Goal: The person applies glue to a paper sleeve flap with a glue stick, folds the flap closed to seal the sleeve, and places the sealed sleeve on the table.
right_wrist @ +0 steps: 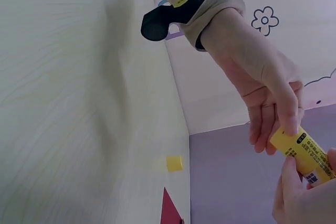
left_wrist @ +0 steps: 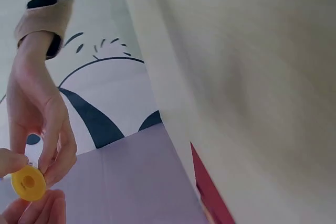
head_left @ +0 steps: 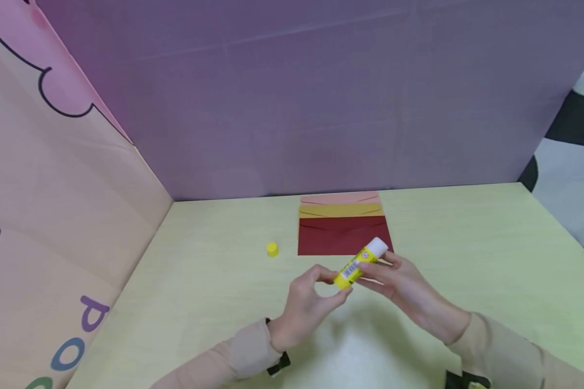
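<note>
A yellow glue stick (head_left: 354, 268) is held tilted above the table, its white end up and to the right. My left hand (head_left: 305, 305) pinches the yellow base between thumb and fingers. Around the upper part of the barrel, my right hand (head_left: 411, 289) grips with thumb and fingertips. The left wrist view shows the round bottom knob (left_wrist: 29, 183) of the stick end-on. Printed labels show on the barrel (right_wrist: 307, 156) in the right wrist view. Beyond my left hand, a small yellow cap (head_left: 272, 249) stands on the table, apart from the stick.
Overlapping envelopes lie behind the hands: dark red (head_left: 338, 237) in front, then yellow (head_left: 340, 210), then pink (head_left: 340, 199) at the back. The pale table (head_left: 214, 302) meets a purple backdrop (head_left: 292, 108) behind and a printed panel (head_left: 68, 189) on the left.
</note>
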The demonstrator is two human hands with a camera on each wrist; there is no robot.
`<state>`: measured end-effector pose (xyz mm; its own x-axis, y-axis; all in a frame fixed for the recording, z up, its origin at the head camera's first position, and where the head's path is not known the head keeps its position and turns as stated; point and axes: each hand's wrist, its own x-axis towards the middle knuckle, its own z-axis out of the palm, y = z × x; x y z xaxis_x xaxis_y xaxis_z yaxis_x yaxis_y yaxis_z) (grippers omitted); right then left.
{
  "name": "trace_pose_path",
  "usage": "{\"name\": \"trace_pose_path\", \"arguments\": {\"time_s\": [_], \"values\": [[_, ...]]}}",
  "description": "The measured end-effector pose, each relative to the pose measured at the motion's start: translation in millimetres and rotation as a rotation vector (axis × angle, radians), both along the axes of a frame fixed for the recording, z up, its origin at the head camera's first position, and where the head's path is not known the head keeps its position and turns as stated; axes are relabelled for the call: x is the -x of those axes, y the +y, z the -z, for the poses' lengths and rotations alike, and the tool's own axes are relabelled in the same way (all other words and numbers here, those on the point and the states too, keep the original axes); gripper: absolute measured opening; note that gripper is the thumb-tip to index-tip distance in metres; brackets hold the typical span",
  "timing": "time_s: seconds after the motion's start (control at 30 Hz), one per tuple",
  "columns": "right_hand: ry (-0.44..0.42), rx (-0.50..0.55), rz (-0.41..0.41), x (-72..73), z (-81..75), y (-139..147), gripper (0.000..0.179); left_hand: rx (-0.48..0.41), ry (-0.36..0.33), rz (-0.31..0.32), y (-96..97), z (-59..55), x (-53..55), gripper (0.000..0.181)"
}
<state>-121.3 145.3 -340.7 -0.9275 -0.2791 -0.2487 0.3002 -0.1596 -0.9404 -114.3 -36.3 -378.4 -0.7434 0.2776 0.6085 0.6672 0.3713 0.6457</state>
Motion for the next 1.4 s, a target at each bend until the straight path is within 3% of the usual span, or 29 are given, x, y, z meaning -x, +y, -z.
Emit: {"name": "trace_pose_path", "arguments": {"time_s": [0.27,0.43,0.53,0.87,1.0,1.2,1.3,1.4], "values": [[0.001,-0.013,-0.020,-1.0,-0.1,2,0.057,-0.248,-0.508,0.115,-2.1,-7.5,2.1,0.021],[0.008,-0.003,-0.044,-1.2,0.8,3,0.059,-0.367,-0.753,0.168,-3.3,-13.6,4.1,0.022],[0.012,-0.002,-0.050,-0.9,1.2,4,0.058,-0.428,-0.856,0.211,-3.7,-14.8,6.3,0.022],[0.038,0.003,-0.093,1.1,3.2,7,0.053,-0.513,-1.058,0.301,-4.8,-12.5,10.6,0.021],[0.046,0.005,-0.110,1.7,4.0,7,0.054,-0.545,-1.138,0.373,-6.1,-11.5,11.9,0.020],[0.047,0.008,-0.131,2.1,4.6,8,0.056,-0.542,-1.233,0.456,-9.3,-9.7,12.3,0.032],[0.044,0.006,-0.134,2.2,4.5,8,0.056,-0.551,-1.248,0.465,-10.4,-10.0,12.4,0.031],[0.037,-0.008,-0.119,2.2,4.3,8,0.056,-0.549,-1.194,0.431,-11.0,-11.7,13.5,0.024]]}}
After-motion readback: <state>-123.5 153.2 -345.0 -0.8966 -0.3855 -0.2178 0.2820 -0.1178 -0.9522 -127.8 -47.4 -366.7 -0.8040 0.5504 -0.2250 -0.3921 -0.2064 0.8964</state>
